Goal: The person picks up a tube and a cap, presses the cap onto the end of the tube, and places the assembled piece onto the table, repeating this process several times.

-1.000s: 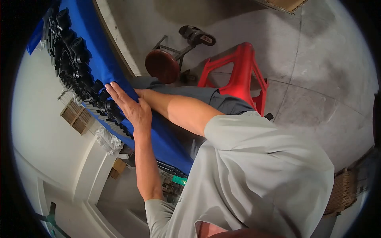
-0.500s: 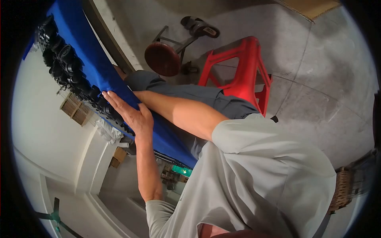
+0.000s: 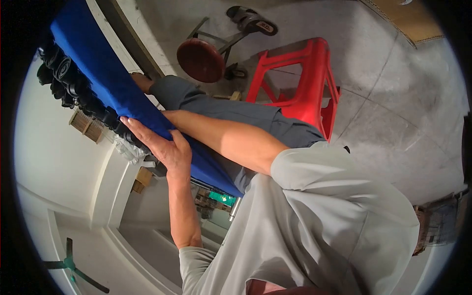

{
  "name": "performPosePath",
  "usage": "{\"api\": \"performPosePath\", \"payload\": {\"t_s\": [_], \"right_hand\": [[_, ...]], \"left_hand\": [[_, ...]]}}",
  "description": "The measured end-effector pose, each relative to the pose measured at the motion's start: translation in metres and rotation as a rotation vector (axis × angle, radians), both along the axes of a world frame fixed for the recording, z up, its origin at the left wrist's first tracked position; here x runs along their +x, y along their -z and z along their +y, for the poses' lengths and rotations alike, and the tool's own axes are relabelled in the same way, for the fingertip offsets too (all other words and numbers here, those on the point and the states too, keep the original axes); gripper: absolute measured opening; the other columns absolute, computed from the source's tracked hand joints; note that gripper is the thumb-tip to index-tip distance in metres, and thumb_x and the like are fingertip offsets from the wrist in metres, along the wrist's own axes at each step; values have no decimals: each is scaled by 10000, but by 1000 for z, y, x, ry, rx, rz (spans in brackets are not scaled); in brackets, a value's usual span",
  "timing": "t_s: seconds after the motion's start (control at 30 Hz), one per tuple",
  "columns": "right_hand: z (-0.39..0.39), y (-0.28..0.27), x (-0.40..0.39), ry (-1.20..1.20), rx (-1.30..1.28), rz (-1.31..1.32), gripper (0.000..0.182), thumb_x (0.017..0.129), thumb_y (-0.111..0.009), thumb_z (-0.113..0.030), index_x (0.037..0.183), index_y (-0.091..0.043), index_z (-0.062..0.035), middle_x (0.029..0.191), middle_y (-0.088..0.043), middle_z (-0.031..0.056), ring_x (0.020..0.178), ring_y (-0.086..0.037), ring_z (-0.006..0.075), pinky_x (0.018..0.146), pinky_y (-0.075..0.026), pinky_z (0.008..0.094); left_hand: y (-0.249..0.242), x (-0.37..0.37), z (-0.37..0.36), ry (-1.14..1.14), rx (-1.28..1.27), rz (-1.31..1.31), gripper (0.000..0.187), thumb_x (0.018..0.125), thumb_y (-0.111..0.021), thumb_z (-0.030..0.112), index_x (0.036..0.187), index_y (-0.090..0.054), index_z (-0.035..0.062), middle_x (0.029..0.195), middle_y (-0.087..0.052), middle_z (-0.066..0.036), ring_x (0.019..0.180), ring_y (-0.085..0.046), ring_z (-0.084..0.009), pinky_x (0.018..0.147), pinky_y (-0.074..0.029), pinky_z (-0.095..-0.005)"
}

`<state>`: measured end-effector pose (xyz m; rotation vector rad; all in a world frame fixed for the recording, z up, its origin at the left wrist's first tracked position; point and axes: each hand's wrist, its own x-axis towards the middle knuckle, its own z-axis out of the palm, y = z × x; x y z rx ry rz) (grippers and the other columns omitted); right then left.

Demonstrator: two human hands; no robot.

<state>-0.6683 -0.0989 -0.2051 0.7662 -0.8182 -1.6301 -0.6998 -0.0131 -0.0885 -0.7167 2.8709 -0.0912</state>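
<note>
My left hand (image 3: 164,147) lies along the edge of a blue cloth-covered surface (image 3: 113,81), fingers stretched out close together and thumb apart. Its fingertips are right beside a row of black coiled pieces (image 3: 73,83) that runs along the far side of the blue cloth. What these pieces are does not show clearly. My right forearm (image 3: 221,132) reaches to the near side of the blue surface, just past my left thumb. Only the wrist of my right hand (image 3: 171,115) shows there; its fingers are hidden behind the blue edge.
A red plastic stool (image 3: 314,73) stands by my legs, with a round brown stool (image 3: 200,60) and a sandal (image 3: 251,20) farther off. Cardboard (image 3: 408,19) lies on the floor. A green fan (image 3: 70,264) hangs from the ceiling.
The view has shifted slightly, so the stools and the black coils sit a little differently in it. Both my hands stay at the same place by the blue edge.
</note>
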Motion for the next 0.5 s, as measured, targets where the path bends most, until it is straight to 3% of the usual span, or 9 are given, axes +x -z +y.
{"api": "performPosePath", "payload": {"t_s": [0.07, 0.37, 0.5], "right_hand": [[-1, 0, -1, -6, -4, 1, 504, 1006, -512, -497, 1241, -637, -69, 1175, -678, 121, 1037, -650, 245, 910, -544, 378], [7, -2, 6, -44, -2, 10, 466, 1010, -526, -455, 1235, -639, -63, 1162, -680, 118, 1025, -652, 237, 898, -545, 369], [11, 0, 6, -71, 17, 49, 449, 1013, -532, -436, 1233, -640, -60, 1157, -681, 117, 1019, -652, 234, 893, -546, 364]], "left_hand": [[1, 0, -1, 2, -21, -16, 977, 741, -507, -50, 1612, -64, -15, 1657, -97, -302, 1553, -98, -439, 1254, -103, -506], [1, -2, -1, 23, -12, -11, 957, 742, -493, -49, 1605, -80, -30, 1652, -102, -314, 1551, -103, -446, 1253, -97, -517], [-1, -6, 1, 17, 40, 4, 958, 736, -491, -88, 1610, -105, -13, 1642, -73, -340, 1529, -102, -514, 1236, -138, -551]]}}
